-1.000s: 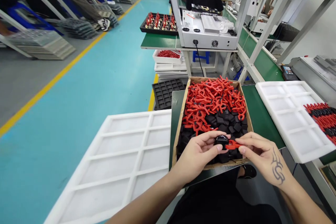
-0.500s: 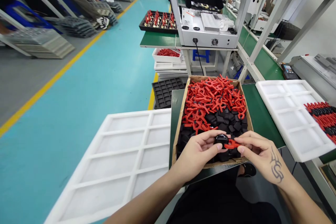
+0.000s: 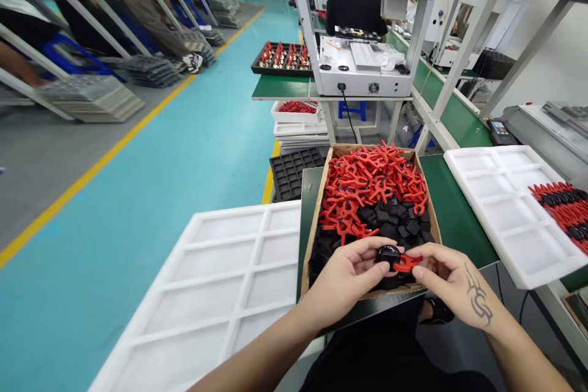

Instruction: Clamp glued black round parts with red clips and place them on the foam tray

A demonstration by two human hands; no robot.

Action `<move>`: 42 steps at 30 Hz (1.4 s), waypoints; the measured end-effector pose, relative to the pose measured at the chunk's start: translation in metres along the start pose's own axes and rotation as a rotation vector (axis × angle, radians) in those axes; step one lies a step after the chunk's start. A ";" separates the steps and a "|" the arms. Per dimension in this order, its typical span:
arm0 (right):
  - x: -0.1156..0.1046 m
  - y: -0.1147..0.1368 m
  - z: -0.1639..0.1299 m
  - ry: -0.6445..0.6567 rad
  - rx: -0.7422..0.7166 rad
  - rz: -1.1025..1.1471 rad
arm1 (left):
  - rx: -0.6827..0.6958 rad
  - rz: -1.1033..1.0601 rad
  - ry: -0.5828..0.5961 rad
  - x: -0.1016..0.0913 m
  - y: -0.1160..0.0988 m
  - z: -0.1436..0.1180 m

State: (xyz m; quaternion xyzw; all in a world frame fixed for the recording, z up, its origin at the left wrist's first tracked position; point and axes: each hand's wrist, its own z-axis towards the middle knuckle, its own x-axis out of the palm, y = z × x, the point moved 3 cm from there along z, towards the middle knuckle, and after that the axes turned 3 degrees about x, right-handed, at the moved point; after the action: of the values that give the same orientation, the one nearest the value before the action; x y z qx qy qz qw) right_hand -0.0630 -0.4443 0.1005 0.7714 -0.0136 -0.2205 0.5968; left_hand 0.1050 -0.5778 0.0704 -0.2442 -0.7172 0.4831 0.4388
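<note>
Between the thumb and fingers of my left hand (image 3: 344, 278) is a glossy black rounded part (image 3: 388, 255). A red spring clamp (image 3: 406, 264) sits against its right side, its jaws at the black part. My right hand (image 3: 448, 278) has thumb and forefinger at the clamp's handle end, closed about it. Both hands are over the near edge of a cardboard box (image 3: 316, 220). Inside the box lie a heap of red spring clamps (image 3: 367, 177) and many small black blocks (image 3: 397, 220).
A white divided tray (image 3: 202, 285) lies at left, and another white tray (image 3: 509, 208) at right carries rows of clamped black parts (image 3: 565, 202). Ahead stand a white machine (image 3: 362, 76), a black tray of clamped pieces (image 3: 282, 58) and a seated person (image 3: 353, 9).
The view has tipped up slightly, so the scene sits lower. My right fingers have shifted a little on the red clamp; the black part stays in my left hand.
</note>
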 end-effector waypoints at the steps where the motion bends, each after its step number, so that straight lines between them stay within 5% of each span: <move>1: -0.001 0.000 -0.001 -0.010 0.009 0.005 | -0.005 0.027 0.032 0.001 -0.003 -0.001; 5: -0.011 -0.008 -0.008 -0.126 0.030 0.065 | 0.133 0.351 0.181 -0.002 -0.031 0.011; 9: -0.022 -0.019 -0.013 -0.229 0.028 0.176 | 0.607 1.197 -0.085 -0.014 -0.072 0.048; 11: -0.027 -0.023 -0.017 -0.266 0.000 0.212 | 0.633 1.578 -0.174 -0.017 -0.077 0.070; 14: -0.032 -0.030 -0.025 -0.298 -0.036 0.249 | 0.560 1.767 -0.176 -0.018 -0.071 0.095; 18: -0.041 -0.043 -0.034 -0.386 -0.046 0.325 | 0.547 1.714 -0.129 -0.015 -0.064 0.097; 22: -0.043 -0.046 -0.033 -0.489 -0.069 0.567 | 0.522 1.554 -0.011 -0.002 -0.071 0.071; 28: -0.017 -0.014 -0.018 -0.406 -0.078 0.902 | 0.046 0.544 0.259 0.028 -0.045 0.034; 36: 0.009 -0.003 -0.017 -0.312 -0.052 0.979 | -0.030 0.040 0.115 0.037 -0.008 0.023; 42: 0.012 -0.017 -0.019 -0.335 -0.020 0.930 | -0.027 -0.027 0.068 0.039 0.002 0.019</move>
State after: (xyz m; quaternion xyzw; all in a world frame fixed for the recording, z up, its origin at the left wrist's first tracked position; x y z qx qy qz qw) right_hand -0.0497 -0.4249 0.0850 0.6317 -0.4500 -0.0519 0.6291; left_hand 0.0694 -0.5554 0.0808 -0.2566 -0.7115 0.4590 0.4660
